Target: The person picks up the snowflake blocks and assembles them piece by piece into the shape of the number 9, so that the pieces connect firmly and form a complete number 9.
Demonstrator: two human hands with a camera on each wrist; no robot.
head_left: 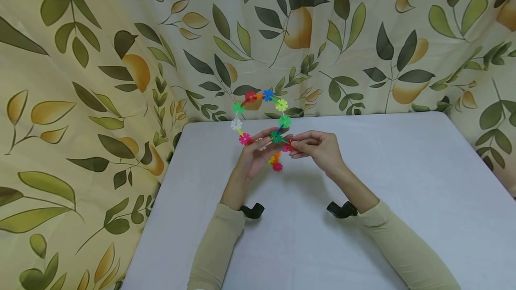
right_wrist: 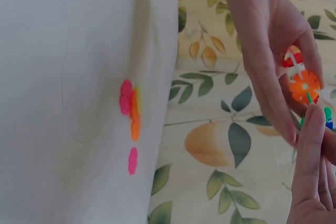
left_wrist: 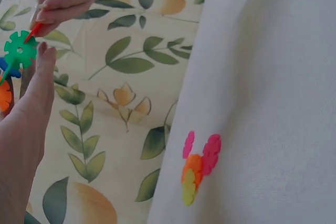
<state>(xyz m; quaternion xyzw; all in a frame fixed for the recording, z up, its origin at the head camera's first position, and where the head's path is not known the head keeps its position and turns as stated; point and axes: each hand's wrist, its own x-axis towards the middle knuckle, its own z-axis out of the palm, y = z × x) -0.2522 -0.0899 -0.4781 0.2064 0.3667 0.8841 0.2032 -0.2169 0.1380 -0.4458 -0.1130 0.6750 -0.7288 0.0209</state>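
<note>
A ring of linked, notched plastic flower discs (head_left: 285, 122) in red, blue, yellow, green, white and pink stands up above the table. My left hand (head_left: 251, 159) holds the ring's lower side between thumb and fingers. At the ring's lower right, my right hand (head_left: 324, 151) pinches a red disc (head_left: 288, 146) beside a dark green disc (head_left: 276, 137). In the left wrist view the red disc (left_wrist: 33, 31) meets a green disc (left_wrist: 20, 50) edge to edge. An orange disc (right_wrist: 304, 86) shows near the left palm in the right wrist view. Fingers hide part of the ring.
Several loose discs lie on the white-covered table (head_left: 294, 236) below the hands: pink (left_wrist: 211, 154), orange (left_wrist: 194, 162) and yellow (left_wrist: 188, 188). Behind the table's far edge hangs a leaf-patterned curtain (head_left: 258, 61). A black wrist mount (head_left: 341, 209) sits at the right cuff.
</note>
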